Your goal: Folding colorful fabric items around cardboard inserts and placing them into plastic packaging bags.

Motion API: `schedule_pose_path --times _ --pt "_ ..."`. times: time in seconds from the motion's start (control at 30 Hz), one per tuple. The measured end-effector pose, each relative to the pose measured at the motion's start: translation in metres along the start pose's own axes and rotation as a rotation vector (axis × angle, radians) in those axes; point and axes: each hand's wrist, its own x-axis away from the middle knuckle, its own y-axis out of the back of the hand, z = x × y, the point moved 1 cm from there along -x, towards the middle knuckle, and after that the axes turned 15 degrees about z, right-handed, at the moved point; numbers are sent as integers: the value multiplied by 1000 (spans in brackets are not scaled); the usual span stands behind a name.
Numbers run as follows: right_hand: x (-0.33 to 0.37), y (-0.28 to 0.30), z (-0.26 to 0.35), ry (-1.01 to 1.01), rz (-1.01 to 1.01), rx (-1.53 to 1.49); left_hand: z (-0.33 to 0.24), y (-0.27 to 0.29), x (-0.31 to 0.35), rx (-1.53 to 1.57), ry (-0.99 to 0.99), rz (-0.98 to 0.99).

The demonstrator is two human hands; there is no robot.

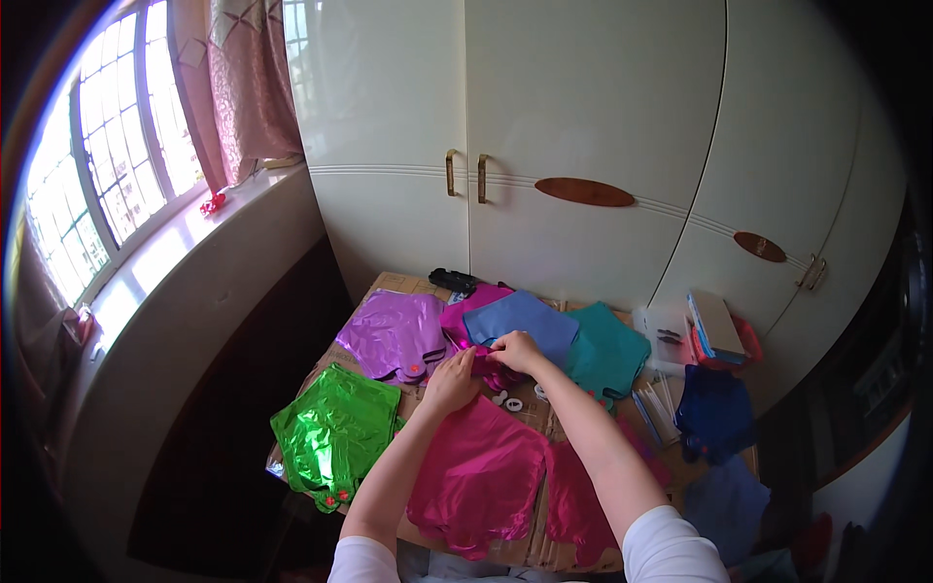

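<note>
My left hand [453, 383] and my right hand [517, 352] meet over the middle of the cardboard-covered table. Between them is a small shiny magenta foil piece [483, 366], pinched by the fingers of both; its exact shape is partly covered. Just below lie small white ring-shaped pieces [512, 404]. A flat pink foil sheet [478, 466] spreads under my left forearm, and a darker pink one [580, 496] lies beside it, partly behind my right forearm. Beyond my hands a blue sheet [525, 319] overlaps a magenta one [465, 315].
Around these lie a purple sheet [394, 330], a green one [335, 432], a teal one [607, 350] and a navy one [714, 413]. A black object [452, 280] sits at the back edge. A red basket [746, 342] stands at right, before white cabinets [583, 107].
</note>
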Motion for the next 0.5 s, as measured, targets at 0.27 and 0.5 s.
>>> schedule_pose_path --times 0.27,0.5 --pt "-13 30 -59 -111 -458 -746 7 -17 -17 -167 -2 214" --pt "33 166 -4 89 -1126 -189 5 -16 -15 -183 32 215"
